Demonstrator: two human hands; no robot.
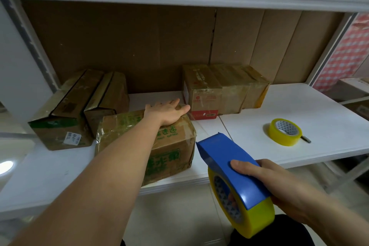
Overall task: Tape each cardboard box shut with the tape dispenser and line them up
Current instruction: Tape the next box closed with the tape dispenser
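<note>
- my left hand (168,113) lies flat, fingers straight, palm down on the far top edge of the nearest cardboard box (159,146); holding nothing, just pressing
- that box sits at the front of the white shelf (299,110), green print on its side, glossy tape across the top
- my right hand (279,183) grips the blue tape dispenser (231,164); thumb on its top cover, fingers curled through the roll's core underneath
- dispenser is in the air in front of the shelf edge, just right of the box, nose pointing up and away; yellow roll loaded in it
- two long boxes (79,104) lie side by side at back left, touching each other; the right one sits just behind the near box
- taped box with red base (221,90) stands at back centre against the cardboard backing
- spare yellow tape roll (284,134) lies flat on the shelf at right, well apart from the boxes; small dark object (306,139) pokes out from its right side, can't tell what
</note>
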